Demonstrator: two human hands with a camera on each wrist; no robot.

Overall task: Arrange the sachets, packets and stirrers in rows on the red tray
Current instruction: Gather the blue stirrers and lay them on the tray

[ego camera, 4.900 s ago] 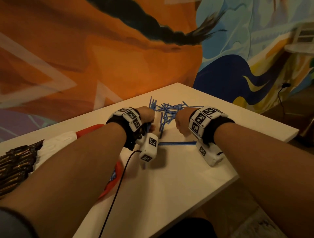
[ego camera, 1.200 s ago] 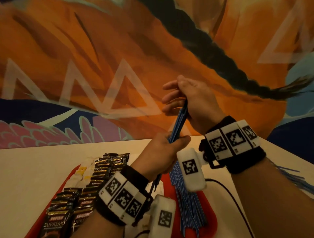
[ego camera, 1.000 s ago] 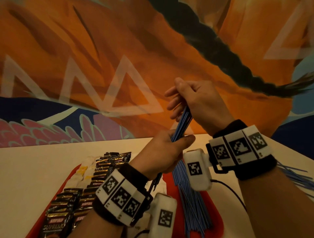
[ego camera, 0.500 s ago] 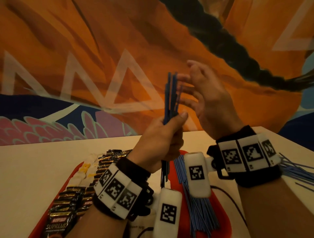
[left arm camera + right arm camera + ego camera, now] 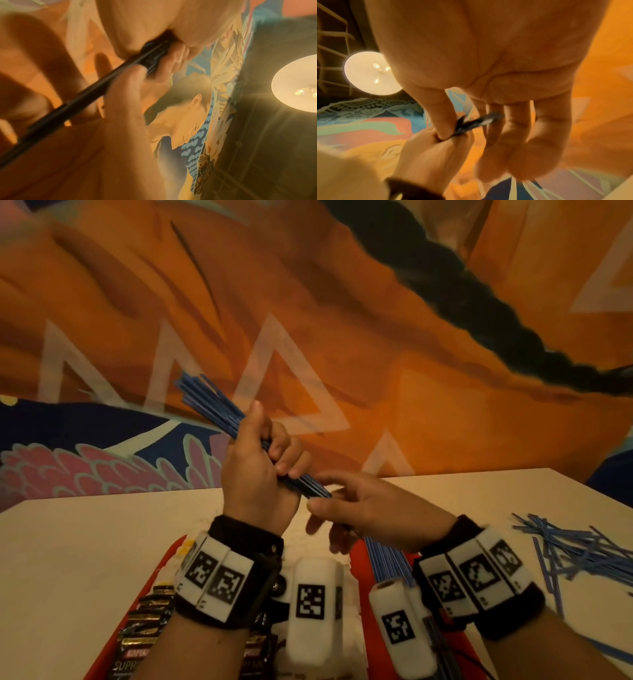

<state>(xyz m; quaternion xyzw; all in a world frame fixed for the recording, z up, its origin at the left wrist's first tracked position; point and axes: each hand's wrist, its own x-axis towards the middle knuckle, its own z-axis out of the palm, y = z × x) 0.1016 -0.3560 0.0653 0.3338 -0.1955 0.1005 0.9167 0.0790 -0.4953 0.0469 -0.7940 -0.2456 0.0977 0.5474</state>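
Above the red tray [image 5: 358, 556] my left hand [image 5: 260, 474] grips the stirrers [image 5: 212, 409] while my right hand [image 5: 373, 508], fingers loosely spread, nudges their ends; a slack grip could scatter them.

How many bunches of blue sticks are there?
3: one bunch held in the left hand, one on the red tray, one loose pile on the table at right. More may be hidden.

Your left hand [image 5: 102, 135] gripped a dark bundle of stirrers [image 5: 96, 89] that ran slantwise up to your right hand [image 5: 163, 27], which touched its far end. Beyond were a mural [image 5: 197, 121] and a round lamp [image 5: 295, 83].
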